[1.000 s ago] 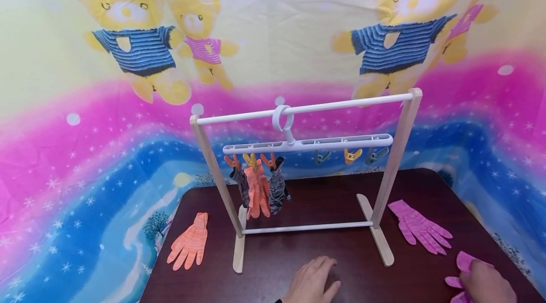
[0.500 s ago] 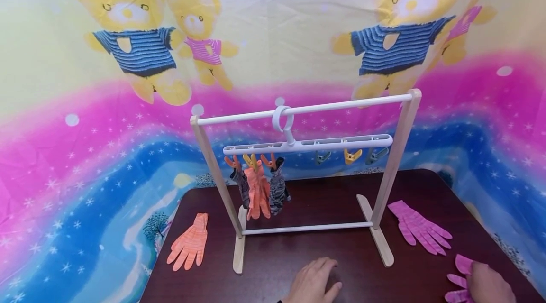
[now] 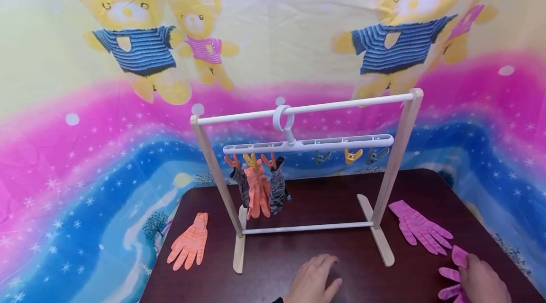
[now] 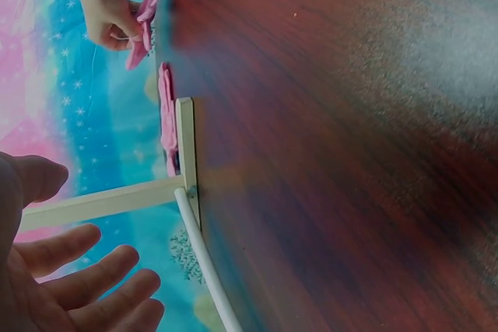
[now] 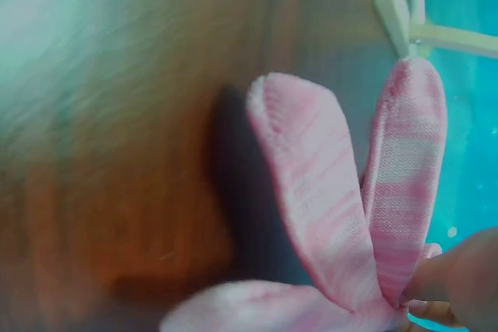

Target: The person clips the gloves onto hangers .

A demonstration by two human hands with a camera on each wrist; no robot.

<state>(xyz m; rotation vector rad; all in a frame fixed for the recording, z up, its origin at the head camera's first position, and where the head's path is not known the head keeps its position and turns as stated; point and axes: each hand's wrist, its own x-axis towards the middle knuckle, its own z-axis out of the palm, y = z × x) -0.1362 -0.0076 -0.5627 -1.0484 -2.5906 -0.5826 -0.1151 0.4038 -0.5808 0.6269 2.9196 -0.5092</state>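
Note:
At the front right of the table, my right hand pinches a pink knit glove between thumb and fingers. In the right wrist view the glove's fingers stick out, with a dark shadow on the table beside them. My left hand rests near the table's front middle, its fingers loosely extended and holding nothing. A second pink glove lies flat just beyond the right hand. On the left side of the table lies an orange glove.
A wooden stand with white rods carries a white clip hanger. One orange glove and two grey-black gloves hang from its left clips. Its right clips, such as the yellow one, hold nothing. The dark table meets a printed curtain behind.
My right hand has shifted slightly left with the pink glove, whose fingers have moved left too. The left hand has stayed nearly still.

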